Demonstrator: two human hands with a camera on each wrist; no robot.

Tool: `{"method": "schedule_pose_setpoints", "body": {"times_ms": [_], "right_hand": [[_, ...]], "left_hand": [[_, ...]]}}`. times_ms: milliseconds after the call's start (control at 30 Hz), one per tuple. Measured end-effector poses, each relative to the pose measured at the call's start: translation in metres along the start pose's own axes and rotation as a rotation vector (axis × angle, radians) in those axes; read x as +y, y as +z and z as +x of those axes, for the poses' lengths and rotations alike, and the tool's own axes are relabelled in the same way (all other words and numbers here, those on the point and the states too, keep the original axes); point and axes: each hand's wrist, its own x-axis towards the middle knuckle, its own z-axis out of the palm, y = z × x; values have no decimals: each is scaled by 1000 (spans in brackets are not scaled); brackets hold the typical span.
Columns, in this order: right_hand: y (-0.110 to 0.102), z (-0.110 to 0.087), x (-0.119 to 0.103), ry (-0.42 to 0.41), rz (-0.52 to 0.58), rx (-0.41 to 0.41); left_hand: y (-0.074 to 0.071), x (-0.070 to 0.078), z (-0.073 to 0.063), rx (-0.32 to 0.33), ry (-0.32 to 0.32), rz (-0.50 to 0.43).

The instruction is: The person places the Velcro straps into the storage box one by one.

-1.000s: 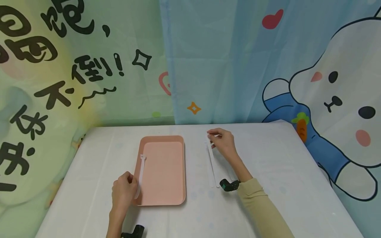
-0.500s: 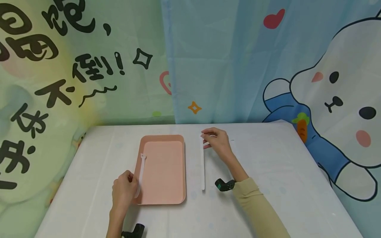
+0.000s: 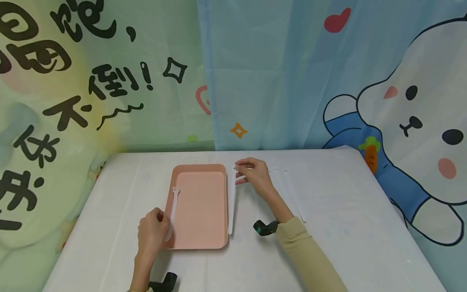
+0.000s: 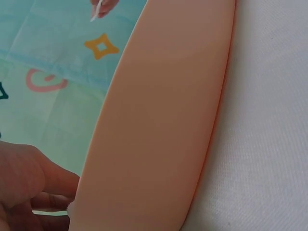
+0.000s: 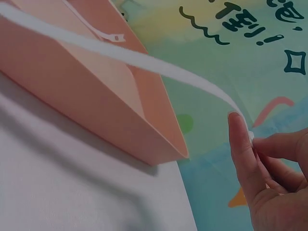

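A shallow pink tray (image 3: 200, 207) stands on the white-covered table. At its left side, my left hand (image 3: 152, 232) pinches a thin white strip (image 3: 174, 211) that lies lengthwise over the tray's left part and has a notched far end. A bit of white shows at those fingertips in the left wrist view. Just off the tray's right wall, my right hand (image 3: 254, 177) pinches the far end of a longer white strip (image 3: 231, 207) between thumb and finger. In the right wrist view this strip (image 5: 139, 60) bows across in front of the tray (image 5: 96, 96).
Faint thin white pieces (image 3: 300, 213) lie on the tablecloth (image 3: 346, 243) to the right of my right arm. Each wrist wears a small black camera (image 3: 265, 228). A printed curtain (image 3: 262, 81) hangs behind the table's far edge.
My right hand has carried the longer white strip leftward, from the right side of the table to beside the tray's right wall. My left hand, its strip and the tray stay put.
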Motion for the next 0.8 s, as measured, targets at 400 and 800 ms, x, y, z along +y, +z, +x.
{"method": "schedule_pose_setpoints", "body": {"times_ms": [400,800], "right_hand": [[26,1,-4,-9,39,-25],[46,0,-12,-1,121,-79]], "left_hand": [[-3,2,0,-18,-13,-10],[-2,1,-1,-8,-19,-14]]}}
